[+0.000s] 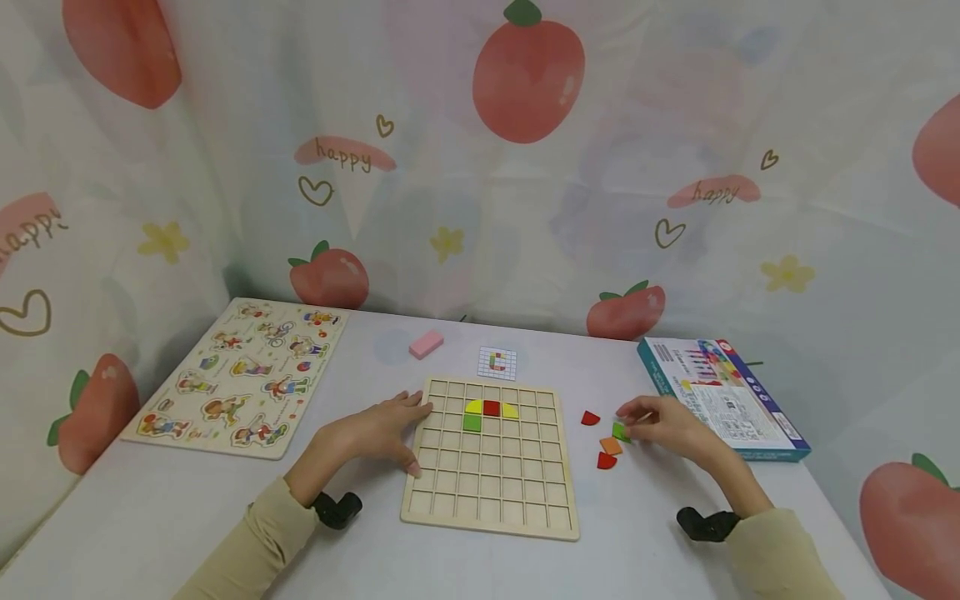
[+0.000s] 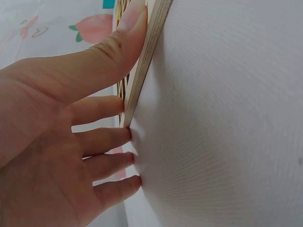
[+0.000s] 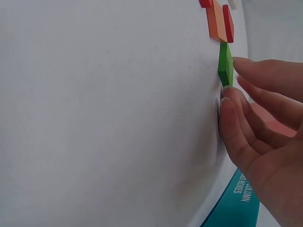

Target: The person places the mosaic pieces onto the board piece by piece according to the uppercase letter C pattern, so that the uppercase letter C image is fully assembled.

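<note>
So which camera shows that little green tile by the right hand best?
The right wrist view: the green tile fills the frame edge-on, fingertips at it. The head view shows it small; the left wrist view misses it.

green square tile [image 1: 620, 431] flat on white table, right of wooden grid board [image 1: 491, 492], beside orange tile.

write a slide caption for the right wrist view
Fingers of the right hand touch a green tile on the white table.
</note>
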A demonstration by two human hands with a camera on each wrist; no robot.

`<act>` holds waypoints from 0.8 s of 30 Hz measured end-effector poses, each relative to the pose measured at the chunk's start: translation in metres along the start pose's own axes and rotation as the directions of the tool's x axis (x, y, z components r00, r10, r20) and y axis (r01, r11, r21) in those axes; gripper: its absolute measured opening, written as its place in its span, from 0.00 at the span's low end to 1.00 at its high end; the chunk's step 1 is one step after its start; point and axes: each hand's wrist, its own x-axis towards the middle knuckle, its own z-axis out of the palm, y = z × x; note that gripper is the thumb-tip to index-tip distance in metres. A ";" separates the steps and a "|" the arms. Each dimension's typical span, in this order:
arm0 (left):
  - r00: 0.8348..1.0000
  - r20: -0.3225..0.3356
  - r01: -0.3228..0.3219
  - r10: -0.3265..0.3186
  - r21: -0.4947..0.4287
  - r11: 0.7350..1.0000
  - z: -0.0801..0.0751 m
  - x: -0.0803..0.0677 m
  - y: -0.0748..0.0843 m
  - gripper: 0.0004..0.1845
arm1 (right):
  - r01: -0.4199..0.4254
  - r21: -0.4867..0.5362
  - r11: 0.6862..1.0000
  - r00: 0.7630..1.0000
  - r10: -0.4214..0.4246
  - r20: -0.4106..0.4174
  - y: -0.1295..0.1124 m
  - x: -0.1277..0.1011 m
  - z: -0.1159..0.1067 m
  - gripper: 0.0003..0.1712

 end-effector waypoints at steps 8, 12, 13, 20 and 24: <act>1.000 -0.001 0.009 -0.009 -0.001 1.000 0.000 0.000 0.001 0.53 | -0.004 -0.003 1.000 1.000 0.004 0.030 0.005 0.001 0.001 0.20; 1.000 -0.004 0.011 -0.011 0.000 1.000 0.000 0.000 0.002 0.53 | 0.007 -0.028 1.000 1.000 -0.007 0.021 0.004 0.003 0.003 0.19; 1.000 -0.003 0.012 -0.012 0.001 1.000 0.000 0.000 0.002 0.53 | 0.013 -0.036 0.999 1.000 -0.012 0.021 0.004 0.003 0.004 0.19; 1.000 -0.004 0.014 -0.014 -0.004 1.000 0.000 -0.001 0.002 0.53 | 0.013 -0.041 0.999 1.000 -0.013 0.004 0.001 0.004 0.008 0.17; 1.000 -0.006 0.016 -0.016 0.000 1.000 0.000 -0.001 0.002 0.53 | 0.025 -0.035 0.999 1.000 -0.025 -0.013 0.003 0.005 0.010 0.14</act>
